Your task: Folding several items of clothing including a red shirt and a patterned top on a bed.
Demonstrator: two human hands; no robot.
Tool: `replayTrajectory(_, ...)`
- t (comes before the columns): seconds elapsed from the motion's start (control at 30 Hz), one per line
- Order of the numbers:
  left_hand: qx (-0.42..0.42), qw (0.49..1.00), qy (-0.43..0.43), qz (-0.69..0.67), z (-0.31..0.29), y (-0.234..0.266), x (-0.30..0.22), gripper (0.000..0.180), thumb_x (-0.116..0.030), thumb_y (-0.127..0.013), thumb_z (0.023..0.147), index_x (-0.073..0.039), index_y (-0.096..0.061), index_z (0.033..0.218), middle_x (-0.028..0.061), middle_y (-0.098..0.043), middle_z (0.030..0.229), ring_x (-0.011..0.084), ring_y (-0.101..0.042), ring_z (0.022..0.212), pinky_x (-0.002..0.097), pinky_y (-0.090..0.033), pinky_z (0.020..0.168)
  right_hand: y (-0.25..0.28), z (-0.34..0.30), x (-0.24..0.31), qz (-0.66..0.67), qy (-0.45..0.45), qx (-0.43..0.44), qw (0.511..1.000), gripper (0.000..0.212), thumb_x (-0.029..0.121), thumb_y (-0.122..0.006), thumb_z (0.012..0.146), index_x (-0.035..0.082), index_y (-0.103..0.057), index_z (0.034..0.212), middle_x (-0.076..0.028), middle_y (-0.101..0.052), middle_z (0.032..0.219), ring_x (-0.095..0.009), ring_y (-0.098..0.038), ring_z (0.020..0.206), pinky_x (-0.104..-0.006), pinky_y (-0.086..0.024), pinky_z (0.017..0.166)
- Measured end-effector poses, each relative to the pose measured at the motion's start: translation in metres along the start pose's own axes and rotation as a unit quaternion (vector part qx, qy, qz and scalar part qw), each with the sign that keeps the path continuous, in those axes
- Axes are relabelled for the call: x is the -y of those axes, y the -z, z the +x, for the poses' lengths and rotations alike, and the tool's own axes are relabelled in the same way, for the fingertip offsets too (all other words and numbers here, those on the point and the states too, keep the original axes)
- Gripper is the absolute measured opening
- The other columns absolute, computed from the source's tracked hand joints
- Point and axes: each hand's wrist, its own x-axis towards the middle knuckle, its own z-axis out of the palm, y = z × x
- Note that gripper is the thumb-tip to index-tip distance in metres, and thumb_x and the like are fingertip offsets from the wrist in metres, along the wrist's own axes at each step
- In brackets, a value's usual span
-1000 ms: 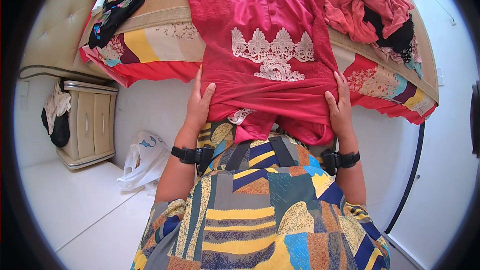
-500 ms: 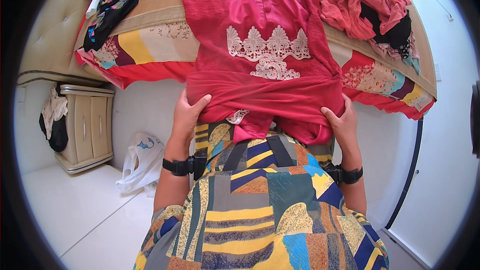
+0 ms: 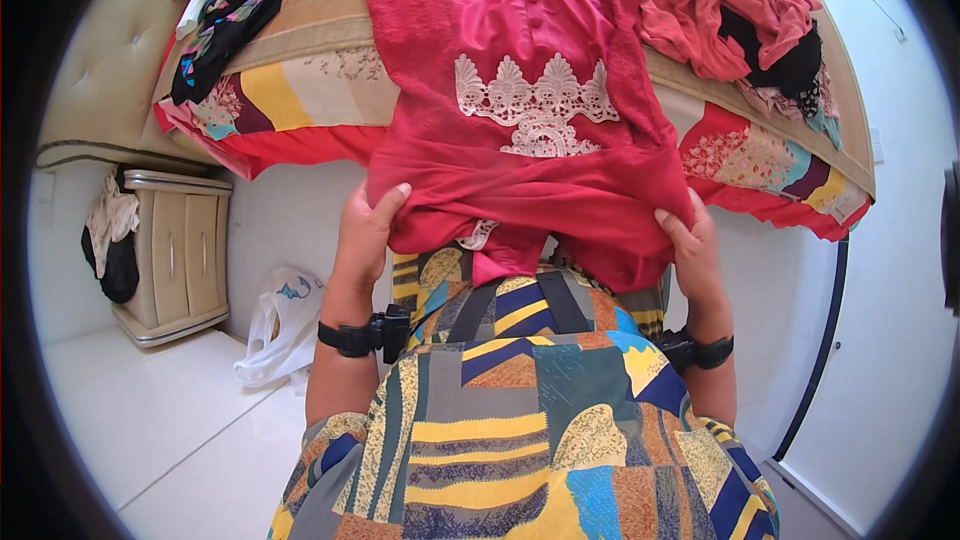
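Observation:
A crimson dress (image 3: 530, 185) with white lace trim and a row of small buttons lies over the bed's near edge, its upper part on the bed. Its lower part is gathered up and stretched sideways between my two hands. My left hand (image 3: 368, 225) pinches the left side of the folded cloth, thumb on top. On the opposite side my right hand (image 3: 692, 240) grips the cloth the same way. Fingers of both hands are hidden beneath the fabric. Some of the dress hangs in loose folds below the fold, close to my body.
A pile of pink and black clothes (image 3: 715, 15) sits on the bed (image 3: 340, 35) at right, a black patterned garment (image 3: 225, 30) at left. A beige bedside cabinet (image 3: 180, 250) stands left, with clothing hung on its side. A white plastic bag (image 3: 285, 325) lies on the floor.
Both hands have moved slightly outward, drawing the folded cloth a little wider and tauter. The dress otherwise stays in place on the bed.

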Motion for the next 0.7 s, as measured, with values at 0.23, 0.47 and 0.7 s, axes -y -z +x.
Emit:
replayTrajectory(0.23,0.044,0.987,0.011,-0.157,-0.003,0.0,-0.019,0.038,-0.013,-0.061,0.095,0.002,-0.053,0.129,0.0137,-0.064,0.122,0.0227,-0.066,0.107,0.0368,-0.055,0.094,0.017,-0.007,0.035,0.274,-0.054,-0.028,0.96,0.045,0.006,-0.062,0.092,-0.002,-0.051,0.135,-0.011,-0.063,0.126,-0.02,-0.062,0.113,-0.0336,-0.049,0.099)
replayTrajectory(0.47,0.07,0.965,0.116,-0.226,-0.008,0.01,-0.003,0.037,-0.008,-0.06,0.095,0.003,-0.051,0.13,0.0143,-0.066,0.121,0.0236,-0.068,0.105,0.0368,-0.057,0.092,0.017,-0.006,0.025,0.273,-0.095,0.009,0.957,0.045,0.004,-0.06,0.093,-0.004,-0.05,0.136,-0.012,-0.062,0.128,-0.02,-0.062,0.113,-0.0336,-0.051,0.097)
replayTrajectory(0.7,0.113,0.929,0.116,-0.332,0.016,0.011,-0.027,0.035,-0.013,-0.055,0.098,0.004,-0.053,0.129,0.0175,-0.064,0.125,0.0278,-0.067,0.11,0.0392,-0.056,0.096,0.025,0.046,0.05,0.3,-0.122,0.093,0.941,0.049,0.009,-0.06,0.093,-0.004,-0.048,0.138,-0.014,-0.061,0.129,-0.021,-0.061,0.116,-0.0351,-0.049,0.101)
